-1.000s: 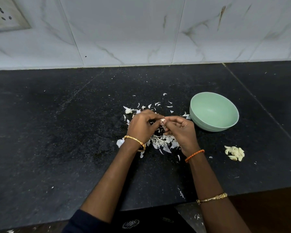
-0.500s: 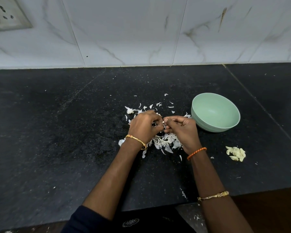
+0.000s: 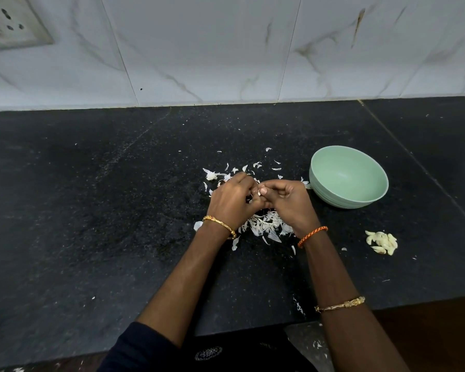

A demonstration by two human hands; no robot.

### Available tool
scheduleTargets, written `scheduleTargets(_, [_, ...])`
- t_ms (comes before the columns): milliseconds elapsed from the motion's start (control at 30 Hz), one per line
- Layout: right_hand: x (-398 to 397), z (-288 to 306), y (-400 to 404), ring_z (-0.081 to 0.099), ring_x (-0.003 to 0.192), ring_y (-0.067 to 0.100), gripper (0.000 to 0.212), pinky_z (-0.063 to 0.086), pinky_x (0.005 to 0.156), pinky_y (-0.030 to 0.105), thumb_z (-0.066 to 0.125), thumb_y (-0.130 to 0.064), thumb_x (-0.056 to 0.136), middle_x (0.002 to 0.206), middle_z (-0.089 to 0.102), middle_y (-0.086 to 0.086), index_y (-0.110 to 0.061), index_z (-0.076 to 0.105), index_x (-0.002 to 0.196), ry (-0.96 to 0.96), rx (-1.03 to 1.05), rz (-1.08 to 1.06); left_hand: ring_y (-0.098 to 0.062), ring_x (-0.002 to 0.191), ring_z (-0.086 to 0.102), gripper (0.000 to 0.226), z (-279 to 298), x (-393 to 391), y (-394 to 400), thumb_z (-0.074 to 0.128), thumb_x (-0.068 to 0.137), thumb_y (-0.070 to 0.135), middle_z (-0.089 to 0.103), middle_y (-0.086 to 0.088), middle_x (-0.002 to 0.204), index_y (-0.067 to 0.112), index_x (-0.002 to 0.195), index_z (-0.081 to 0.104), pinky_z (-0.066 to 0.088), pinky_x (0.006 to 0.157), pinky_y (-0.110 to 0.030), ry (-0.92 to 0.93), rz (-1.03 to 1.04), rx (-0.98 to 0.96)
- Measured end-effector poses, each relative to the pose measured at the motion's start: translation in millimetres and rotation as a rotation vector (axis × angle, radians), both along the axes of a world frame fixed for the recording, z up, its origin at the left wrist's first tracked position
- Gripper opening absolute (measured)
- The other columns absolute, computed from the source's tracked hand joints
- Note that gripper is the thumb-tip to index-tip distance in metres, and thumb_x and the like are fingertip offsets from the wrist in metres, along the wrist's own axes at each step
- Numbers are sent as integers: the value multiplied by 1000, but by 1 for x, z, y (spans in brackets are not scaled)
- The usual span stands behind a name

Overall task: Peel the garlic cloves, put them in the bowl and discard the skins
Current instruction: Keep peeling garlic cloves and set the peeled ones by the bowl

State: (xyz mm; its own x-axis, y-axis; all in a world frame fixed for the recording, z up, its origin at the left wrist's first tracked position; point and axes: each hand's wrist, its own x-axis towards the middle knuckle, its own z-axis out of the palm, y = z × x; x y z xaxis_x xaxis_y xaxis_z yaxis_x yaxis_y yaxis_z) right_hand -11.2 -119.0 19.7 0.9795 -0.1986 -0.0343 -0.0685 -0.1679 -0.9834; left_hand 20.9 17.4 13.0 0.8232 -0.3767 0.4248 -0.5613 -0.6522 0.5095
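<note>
Both hands are meeting over the middle of the black table, just above a heap of garlic skins (image 3: 263,226). The left hand (image 3: 232,201) is curling its fingers inward, knuckles up, and the right hand (image 3: 289,202) is pinching a small pale garlic clove (image 3: 260,192) between thumb and forefinger, with the left fingertips closing on the same clove from the other side. How much skin is clinging to the clove is too small to tell.

The skins are lying partly under the wrists, with more loose flakes scattering toward the back edge of the table and a few toward the front edge. A pale green bowl (image 3: 330,197) is standing to the right of the hands, near but apart from the right hand, and its inside is showing nothing in it. A small pile of peeled cloves (image 3: 383,242) is sitting on the table well to the right, nearer the front edge than the bowl and apart from it.

A gold bangle (image 3: 220,225) is circling the left wrist, an orange thread band (image 3: 312,235) the right wrist, and a second gold bangle (image 3: 340,304) is sitting further up the right forearm. A white marbled tile wall (image 3: 226,49) is rising behind the table, with a socket plate (image 3: 8,25) at its upper left corner.
</note>
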Motion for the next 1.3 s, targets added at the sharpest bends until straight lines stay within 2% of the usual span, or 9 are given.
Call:
scheduleTargets(233, [-4,5,0,63,62,6,14,56,62,20,60,3,89,75,68,7,-3,70,97,19,-18,99,-13,67,47,11,8,11,15,66,79,17,50,4,78,12,78,56,35,58,-26,27,12,-42])
scheduleTargets(367, [-9,3,-1,66,67,7,15,56,65,19,59,3,89,79,70,9,-1,69,100,14,163,104,-12,68,51,7,16,15,26,58,82,25,53,9,80,19,79,55,36,58,-26,31,103,-74])
scheduleTargets(500, [-7,1,0,67,70,11,13,56,68,21,62,1,87,76,72,4,-3,70,96,36,318,46,-13,58,48,25,9,8,23,49,81,31,55,4,65,13,65,54,32,53,-25,92,156,-107])
scheduleTargets(600, [-5,3,2,69,68,13,11,56,66,20,65,3,83,74,72,7,0,69,93,49,409,-8,-6,52,44,26,3,8,18,65,80,21,54,6,61,19,59,51,36,50,-23,208,105,-260])
scheduleTargets(700, [-1,4,3,69,66,13,9,56,62,20,68,2,81,73,72,9,0,68,89,70,432,-61,-10,55,47,25,5,9,14,65,79,5,59,3,76,24,68,54,42,52,-24,332,26,-446])
scheduleTargets(867, [3,3,5,66,65,10,3,55,61,20,65,-2,85,76,68,10,-4,67,87,96,427,-103,-16,57,49,11,8,8,10,65,84,13,61,4,78,18,74,63,46,53,-30,469,31,-590])
scheduleTargets(1000, [5,3,9,61,65,8,7,53,57,18,61,-3,90,75,64,6,-7,64,85,90,385,-115,-6,51,55,9,8,5,7,72,83,16,62,2,76,18,83,64,42,45,-16,612,-26,-675])
scheduleTargets(1167, [2,-1,18,57,65,9,15,52,62,20,55,-2,94,73,61,4,-10,61,83,39,274,-95,0,49,58,6,5,3,5,68,84,3,67,8,62,8,82,69,44,43,-14,689,4,-807])
scheduleTargets(1300, [0,-1,24,61,65,13,16,55,70,27,49,3,95,70,64,6,-5,59,86,5,493,-41,-1,51,61,12,7,2,5,61,86,-6,68,7,58,-6,97,66,49,52,-12,722,-33,-916])
